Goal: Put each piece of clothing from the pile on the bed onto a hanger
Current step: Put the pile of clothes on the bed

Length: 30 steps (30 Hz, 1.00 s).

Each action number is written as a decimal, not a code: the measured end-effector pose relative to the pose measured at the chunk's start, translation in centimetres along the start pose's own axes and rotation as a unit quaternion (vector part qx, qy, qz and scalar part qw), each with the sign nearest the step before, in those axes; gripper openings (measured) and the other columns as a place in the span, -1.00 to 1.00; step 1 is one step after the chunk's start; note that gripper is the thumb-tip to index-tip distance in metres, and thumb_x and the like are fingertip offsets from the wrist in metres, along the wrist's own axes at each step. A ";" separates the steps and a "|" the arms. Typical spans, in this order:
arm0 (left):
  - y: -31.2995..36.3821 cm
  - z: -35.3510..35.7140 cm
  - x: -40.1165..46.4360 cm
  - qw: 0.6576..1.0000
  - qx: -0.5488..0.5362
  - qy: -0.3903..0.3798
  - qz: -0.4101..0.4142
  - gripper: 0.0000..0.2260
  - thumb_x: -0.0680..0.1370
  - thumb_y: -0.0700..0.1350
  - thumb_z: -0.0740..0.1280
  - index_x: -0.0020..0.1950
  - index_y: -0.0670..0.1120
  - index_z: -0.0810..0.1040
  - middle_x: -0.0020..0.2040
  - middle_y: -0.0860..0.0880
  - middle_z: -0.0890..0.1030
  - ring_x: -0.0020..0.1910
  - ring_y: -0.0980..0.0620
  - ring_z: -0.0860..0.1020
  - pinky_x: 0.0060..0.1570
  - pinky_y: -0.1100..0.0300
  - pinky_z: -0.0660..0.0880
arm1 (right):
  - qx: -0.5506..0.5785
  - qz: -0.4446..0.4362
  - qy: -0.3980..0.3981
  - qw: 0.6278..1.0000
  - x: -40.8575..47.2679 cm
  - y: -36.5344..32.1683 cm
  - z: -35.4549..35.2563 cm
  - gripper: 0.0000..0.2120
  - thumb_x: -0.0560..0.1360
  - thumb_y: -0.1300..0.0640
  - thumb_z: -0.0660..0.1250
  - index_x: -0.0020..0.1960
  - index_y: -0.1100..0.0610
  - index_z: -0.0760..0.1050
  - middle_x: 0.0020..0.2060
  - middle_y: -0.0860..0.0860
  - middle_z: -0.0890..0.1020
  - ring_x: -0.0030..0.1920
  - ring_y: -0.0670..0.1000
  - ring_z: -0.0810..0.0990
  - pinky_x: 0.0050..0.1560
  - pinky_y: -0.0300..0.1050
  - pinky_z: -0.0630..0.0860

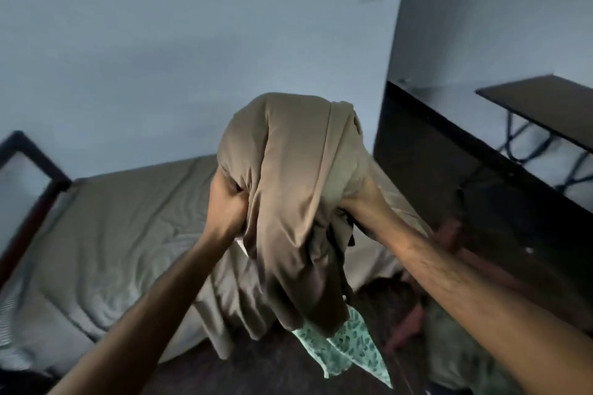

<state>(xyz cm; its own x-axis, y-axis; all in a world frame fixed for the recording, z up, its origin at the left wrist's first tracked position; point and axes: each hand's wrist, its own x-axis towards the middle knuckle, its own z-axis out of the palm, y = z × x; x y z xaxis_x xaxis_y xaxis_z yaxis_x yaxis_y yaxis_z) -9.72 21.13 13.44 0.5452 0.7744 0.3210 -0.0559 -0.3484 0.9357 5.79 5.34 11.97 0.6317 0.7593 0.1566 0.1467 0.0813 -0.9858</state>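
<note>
Both my hands are up in front of me with a tan garment point(288, 189) bunched between them: my left hand point(228, 202) has its fingers curled tight into a fold on its left edge, while my right hand point(356, 202) is pushed up inside or behind the cloth, so I cannot tell how its fingers are set, only that the fabric is draped over it. From the head view, the garment hangs in the air above the foot of the bed point(122, 234), its lower folds trailing down toward a green leaf-print cloth point(340, 343) that hangs just under it; I cannot tell whether that piece is caught up in my hold or lies apart. I see no hanger clearly, though something dark shows near my right wrist. I judge the cloth light, limp and rather smooth, so it will slide and collapse rather than keep any shape; I would look for the collar or shoulder seams and take hold there, since a grip on loose folds lets it slip. A dark shelf point(542, 106) stands to my right against the wall point(160, 58).
</note>
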 end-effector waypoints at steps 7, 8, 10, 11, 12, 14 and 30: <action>-0.9 -16.9 17.9 0.984 0.154 0.043 0.075 -0.56 0.52 -0.01 0.26 0.36 -0.15 0.47 0.22 0.00 0.60 0.21 0.05 0.56 0.17 0.17 0.52 | -0.009 -0.112 -0.053 0.992 18.5 -5.5 17.7 -0.46 0.38 0.44 0.48 0.21 0.05 0.40 0.00 -0.11 0.59 -0.08 -0.36 0.60 0.03 -0.35 0.52; -1.3 -19.2 21.2 0.972 0.217 0.036 0.080 -0.58 0.51 0.03 0.25 0.28 -0.18 0.51 0.19 -0.07 0.62 0.20 -0.06 0.57 0.15 0.03 0.54 | -0.033 -0.129 -0.056 0.989 21.7 -6.5 19.6 -0.45 0.39 0.39 0.52 0.25 0.06 0.40 0.03 -0.12 0.59 -0.05 -0.35 0.60 0.04 -0.39 0.52; -2.0 -23.4 27.7 0.902 0.429 0.012 0.053 -0.53 0.50 0.05 0.23 0.31 -0.21 0.49 0.33 -0.23 0.52 0.36 -0.24 0.47 0.30 -0.25 0.41 | -0.115 -0.158 -0.061 0.979 28.1 -7.8 22.9 -0.31 0.39 0.24 0.58 0.43 0.18 0.35 0.19 -0.02 0.57 0.13 -0.16 0.58 0.20 -0.26 0.53; -2.8 -25.2 30.0 0.837 0.547 0.005 0.012 -0.44 0.54 0.04 0.23 0.48 -0.20 0.34 0.50 -0.26 0.32 0.52 -0.26 0.27 0.44 -0.33 0.19 | -0.165 -0.165 -0.054 0.971 30.7 -8.0 24.3 -0.17 0.39 0.16 0.59 0.52 0.23 0.24 0.32 0.07 0.50 0.26 -0.03 0.54 0.32 -0.08 0.50; -3.7 -26.5 31.1 0.771 0.636 -0.001 -0.022 -0.37 0.60 0.03 0.21 0.59 -0.19 0.12 0.60 -0.27 0.09 0.59 -0.26 0.06 0.48 -0.36 -0.03 | -0.236 -0.155 -0.033 0.959 32.8 -7.5 25.3 -0.03 0.39 0.08 0.58 0.60 0.24 0.08 0.44 0.18 0.38 0.36 0.13 0.47 0.39 0.06 0.43; -6.9 -28.0 30.9 0.710 0.702 -0.014 -0.060 -0.39 0.64 -0.01 0.14 0.62 -0.17 0.00 0.62 -0.25 -0.05 0.61 -0.23 -0.07 0.50 -0.35 -0.14 | -0.319 -0.030 -0.012 0.947 33.8 -5.3 26.6 0.01 0.42 0.00 0.53 0.61 0.21 -0.04 0.50 0.28 0.24 0.41 0.30 0.39 0.39 0.13 0.41; -21.1 2.3 2.7 0.801 0.444 -0.375 0.143 -0.51 0.54 0.00 0.27 0.49 0.02 0.37 0.53 -0.07 0.33 0.46 -0.13 0.37 0.37 -0.10 0.33 | -0.409 0.085 -0.082 0.905 3.4 18.1 -0.4 -0.81 0.49 0.25 0.40 0.09 0.11 0.63 0.02 -0.05 0.67 0.06 -0.08 0.63 0.15 -0.12 0.52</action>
<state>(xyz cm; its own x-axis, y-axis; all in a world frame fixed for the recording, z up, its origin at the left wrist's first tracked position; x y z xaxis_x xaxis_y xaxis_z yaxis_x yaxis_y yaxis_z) -5.12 29.38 -5.79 0.9841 0.1772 0.0140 0.1675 -0.9510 0.2599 10.89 9.13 -5.34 0.5862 0.8071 -0.0705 0.6149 -0.4998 -0.6100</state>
